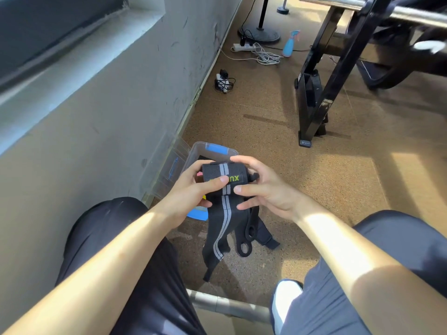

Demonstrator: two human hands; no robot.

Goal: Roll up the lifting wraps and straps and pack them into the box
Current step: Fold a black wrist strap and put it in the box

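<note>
A black lifting wrap [223, 176] with two grey stripes and green lettering is partly rolled between both hands. My left hand [191, 189] grips the roll's left end, thumb pressed on its front. My right hand [263, 187] grips the right end, fingers curled over the top. The unrolled tail [221, 234] hangs down toward the floor. Black straps with loop ends [249, 235] dangle beside the tail under my right hand. A clear plastic box [193, 153] with blue latches stands on the floor behind the hands, next to the wall; something dark lies inside it.
The box's clear lid [167, 165] leans on the grey wall at left. A black weight bench frame [321, 93] stands at right. Power strips and cables [256, 52] and a blue spray bottle [289, 44] lie farther back. My knees flank the view, with a metal bar [227, 305] below.
</note>
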